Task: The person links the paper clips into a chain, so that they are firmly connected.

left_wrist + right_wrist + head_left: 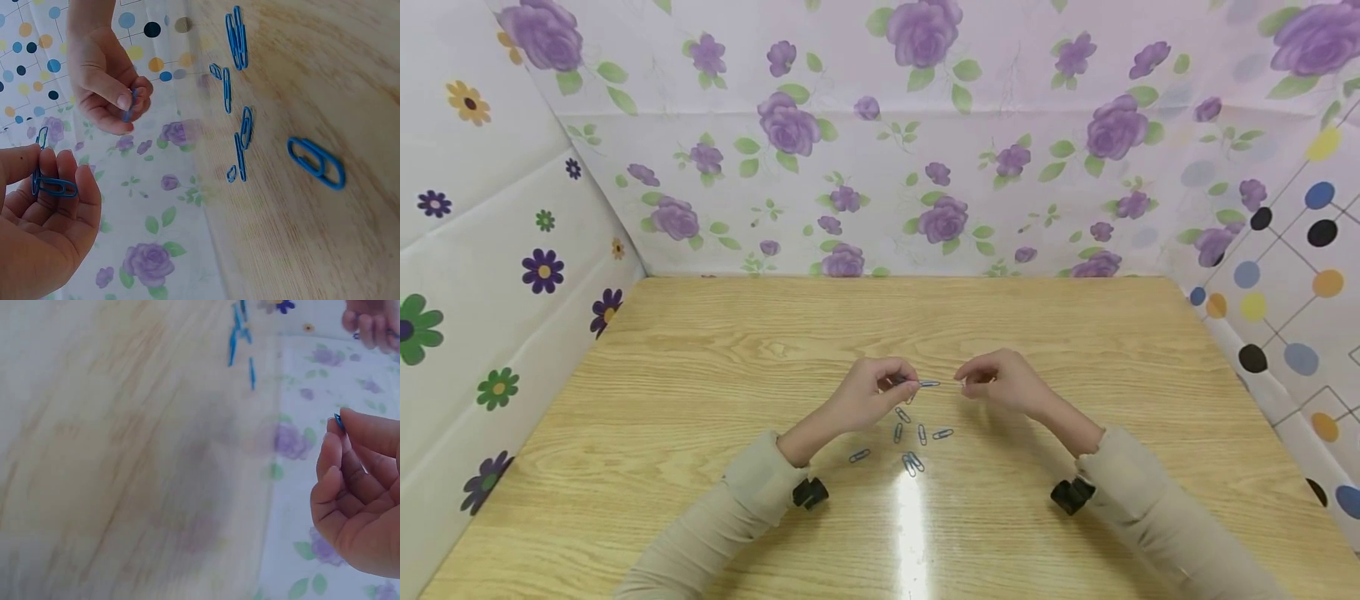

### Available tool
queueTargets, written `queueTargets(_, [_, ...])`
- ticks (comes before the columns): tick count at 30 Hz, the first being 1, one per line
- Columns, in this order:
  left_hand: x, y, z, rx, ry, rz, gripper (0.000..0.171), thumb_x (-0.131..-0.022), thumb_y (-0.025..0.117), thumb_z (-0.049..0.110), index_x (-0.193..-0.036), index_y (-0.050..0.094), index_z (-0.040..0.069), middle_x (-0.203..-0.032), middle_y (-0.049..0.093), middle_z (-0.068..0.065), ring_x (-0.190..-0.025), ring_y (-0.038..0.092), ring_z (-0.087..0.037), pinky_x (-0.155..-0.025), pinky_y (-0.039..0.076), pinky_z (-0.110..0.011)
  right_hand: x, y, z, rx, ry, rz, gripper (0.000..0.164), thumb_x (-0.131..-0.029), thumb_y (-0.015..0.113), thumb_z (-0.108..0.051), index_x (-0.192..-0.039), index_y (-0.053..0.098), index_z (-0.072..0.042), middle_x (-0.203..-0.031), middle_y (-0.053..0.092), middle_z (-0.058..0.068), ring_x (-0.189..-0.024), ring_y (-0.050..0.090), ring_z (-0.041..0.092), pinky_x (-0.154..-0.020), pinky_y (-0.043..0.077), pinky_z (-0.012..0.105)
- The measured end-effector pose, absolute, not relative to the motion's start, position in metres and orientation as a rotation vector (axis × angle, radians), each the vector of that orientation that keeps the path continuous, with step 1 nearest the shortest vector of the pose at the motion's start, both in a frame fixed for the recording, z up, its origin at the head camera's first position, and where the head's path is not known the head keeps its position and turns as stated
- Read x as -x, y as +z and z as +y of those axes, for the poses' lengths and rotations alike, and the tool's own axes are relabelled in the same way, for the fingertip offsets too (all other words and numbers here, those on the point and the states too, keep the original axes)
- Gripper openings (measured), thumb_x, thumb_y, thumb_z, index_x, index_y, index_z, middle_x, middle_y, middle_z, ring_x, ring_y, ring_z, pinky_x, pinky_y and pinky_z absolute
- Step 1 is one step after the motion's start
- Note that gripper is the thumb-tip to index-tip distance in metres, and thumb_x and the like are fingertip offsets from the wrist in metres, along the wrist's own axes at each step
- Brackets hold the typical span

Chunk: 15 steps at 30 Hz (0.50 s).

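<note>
Blue paper clips are in both hands, which are raised facing each other over the table. My left hand (868,393) pinches paper clips between thumb and forefinger; in the left wrist view one clip (42,136) sticks up past the fingertips and another clip (59,186) hangs against the fingers. Part of what it holds is hidden by the thumb. A single paper clip (339,421) sits pinched between the thumb and forefinger of my right hand (1006,383). A small gap separates the two hands. Below them lie several loose paper clips (922,434).
The loose clips are scattered on the wooden table (700,375), one clip (860,456) off to the left and an overlapping pair (913,463) nearest the body. Flowered cloth (865,167) rises behind the table, with a dotted cloth (1300,317) along the right.
</note>
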State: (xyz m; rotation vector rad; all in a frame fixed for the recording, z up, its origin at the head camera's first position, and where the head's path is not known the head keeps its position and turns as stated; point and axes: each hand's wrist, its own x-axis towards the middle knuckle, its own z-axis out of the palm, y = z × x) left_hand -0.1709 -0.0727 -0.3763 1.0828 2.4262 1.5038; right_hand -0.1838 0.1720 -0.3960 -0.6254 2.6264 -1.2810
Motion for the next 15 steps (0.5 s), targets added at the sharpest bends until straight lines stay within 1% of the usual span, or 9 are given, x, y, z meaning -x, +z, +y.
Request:
queueTargets(3, [0.170,-0.377,-0.073,-1.074,1.500,2.426,0.008,-0.089,0.057,0.004,-0.084,0.063,0.002,-0.075,0.063,-0.014,-0.068,0.055,-0.009,-0.059,0.048,-0.023,0.177,-0.392,0.171,0.570,-1.360,2.590,0.018,-0.081,0.067,-0.005,-0.097,0.067,0.003,-0.074,0.065,0.002,-0.070,0.061,0.025,-0.060,0.048,0.030])
queueTargets(6, [0.169,-0.378,-0.074,-1.078,1.508,2.414,0.008,-0.088,0.057,0.004,-0.084,0.063,0.000,-0.075,0.062,-0.013,-0.068,0.055,-0.010,-0.060,0.048,-0.024,0.170,-0.388,0.169,0.531,-1.442,2.549,0.015,-0.083,0.065,-0.006,-0.096,0.067,0.002,-0.076,0.067,0.006,-0.074,0.063,0.032,-0.063,0.050,0.037])
queueTargets(8, [0.169,-0.378,-0.074,-1.089,1.513,2.407,0.008,-0.088,0.057,0.004,-0.084,0.062,0.000,-0.074,0.062,-0.012,-0.067,0.056,-0.011,-0.059,0.048,-0.024,0.166,-0.384,0.167,0.514,-1.491,2.529,0.011,-0.083,0.065,-0.006,-0.092,0.066,0.000,-0.078,0.067,0.009,-0.075,0.063,0.034,-0.066,0.050,0.042])
queueTargets(10, [0.169,-0.377,-0.074,-1.097,1.520,2.399,0.008,-0.088,0.057,0.003,-0.084,0.062,0.000,-0.074,0.062,-0.011,-0.067,0.057,-0.014,-0.059,0.049,-0.024,0.162,-0.380,0.165,0.506,-1.535,2.515,0.007,-0.083,0.065,-0.006,-0.089,0.067,-0.002,-0.079,0.067,0.010,-0.076,0.063,0.035,-0.068,0.051,0.043])
queueTargets(15, [0.172,-0.374,-0.074,-1.118,1.536,2.373,0.008,-0.088,0.056,0.002,-0.084,0.062,-0.001,-0.075,0.062,-0.011,-0.068,0.059,-0.022,-0.060,0.050,-0.025,0.157,-0.372,0.161,0.545,-1.567,2.577,0.004,-0.081,0.068,-0.008,-0.083,0.069,-0.005,-0.079,0.066,0.005,-0.073,0.062,0.026,-0.064,0.051,0.030])
